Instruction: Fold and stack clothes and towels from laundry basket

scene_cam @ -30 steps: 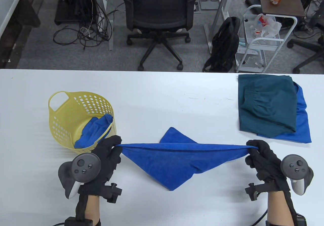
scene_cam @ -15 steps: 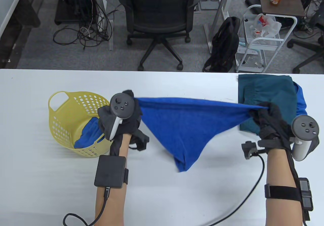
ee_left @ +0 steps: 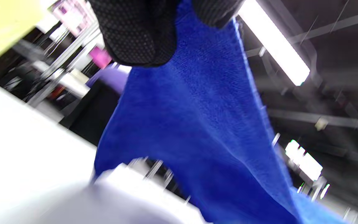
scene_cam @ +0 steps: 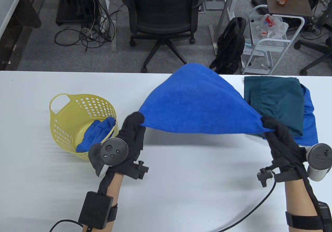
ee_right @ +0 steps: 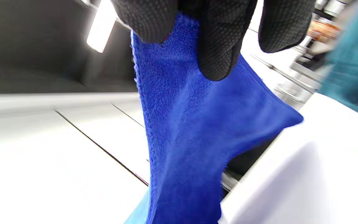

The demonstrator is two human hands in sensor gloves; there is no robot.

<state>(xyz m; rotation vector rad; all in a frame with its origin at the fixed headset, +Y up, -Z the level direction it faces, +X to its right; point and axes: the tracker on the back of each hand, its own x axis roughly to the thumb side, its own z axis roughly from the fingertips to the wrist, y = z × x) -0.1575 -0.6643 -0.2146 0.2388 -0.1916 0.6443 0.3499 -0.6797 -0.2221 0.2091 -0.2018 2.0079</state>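
Your left hand (scene_cam: pixel 131 136) and right hand (scene_cam: pixel 278 141) each pinch a corner of the blue towel (scene_cam: pixel 197 102), billowing above the table (scene_cam: pixel 181 177) between the yellow basket (scene_cam: pixel 64 123) and folded stack (scene_cam: pixel 277 104).

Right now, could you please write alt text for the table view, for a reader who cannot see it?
Two gloved hands, left hand and right hand, each pinch a corner of a blue towel billowing above a white table. A yellow basket holding blue cloth sits left; folded teal and blue clothes lie right.
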